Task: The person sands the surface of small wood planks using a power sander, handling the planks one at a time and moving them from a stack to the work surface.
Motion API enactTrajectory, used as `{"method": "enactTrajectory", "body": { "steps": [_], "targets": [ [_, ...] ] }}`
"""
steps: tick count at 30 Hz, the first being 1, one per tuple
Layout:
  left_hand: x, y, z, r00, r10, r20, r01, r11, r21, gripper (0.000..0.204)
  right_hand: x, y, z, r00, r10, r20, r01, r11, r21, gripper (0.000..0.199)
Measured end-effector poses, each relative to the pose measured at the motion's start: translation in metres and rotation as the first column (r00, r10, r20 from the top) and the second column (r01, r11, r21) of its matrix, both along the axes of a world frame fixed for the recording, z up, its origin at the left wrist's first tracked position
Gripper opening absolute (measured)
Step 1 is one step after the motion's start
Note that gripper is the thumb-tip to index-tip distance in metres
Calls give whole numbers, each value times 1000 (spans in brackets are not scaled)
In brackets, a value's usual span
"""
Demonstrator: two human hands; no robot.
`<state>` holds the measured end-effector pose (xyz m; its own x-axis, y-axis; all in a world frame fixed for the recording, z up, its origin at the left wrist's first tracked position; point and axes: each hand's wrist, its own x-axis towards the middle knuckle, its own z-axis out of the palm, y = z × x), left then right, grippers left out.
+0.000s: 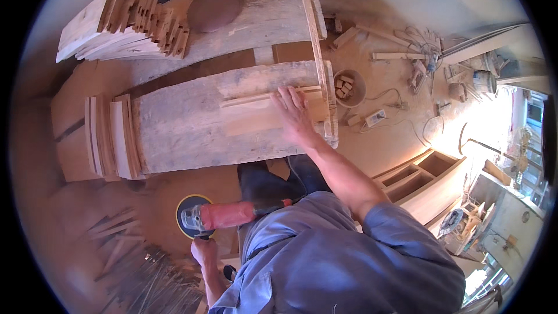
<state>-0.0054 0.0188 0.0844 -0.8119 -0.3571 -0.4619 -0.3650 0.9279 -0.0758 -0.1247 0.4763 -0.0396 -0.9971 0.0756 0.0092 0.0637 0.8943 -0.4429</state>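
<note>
My left hand (204, 250) is closed round the side handle of a red angle sander (226, 215). The sander's round, yellow-rimmed disc (185, 204) hangs beside the workbench, apart from any wood. On the weathered workbench (186, 122), my right hand (296, 119) grips a pale wooden board (250, 117) near its right end. The fingers reach over the board's far edge, where more thin wood edges show; how many pieces lie there I cannot tell. The sander's rear end is against my clothing.
Stacked wooden pieces (125, 29) stand at the far left, and upright boards (113, 136) at the bench's left end. A brown round disc (215, 10) lies on the back plank. To the right are a bucket of wood blocks (350, 86), cords and a wooden drawer frame (421, 180). Scrap sticks (154, 282) lie lower left.
</note>
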Motion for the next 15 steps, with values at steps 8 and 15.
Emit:
{"method": "enactTrajectory", "body": {
  "steps": [8, 15],
  "targets": [
    [-49, 85, 29, 968, -234, 95, 240, 969, -52, 22, 118, -60, 59, 741, 461, 489, 93, 650, -754, 85],
    [-150, 165, 20, 860, -499, 108, 494, 867, 70, 20, 156, -84, 20, 750, 251, 612, 301, 694, -653, 46]
  ]
}}
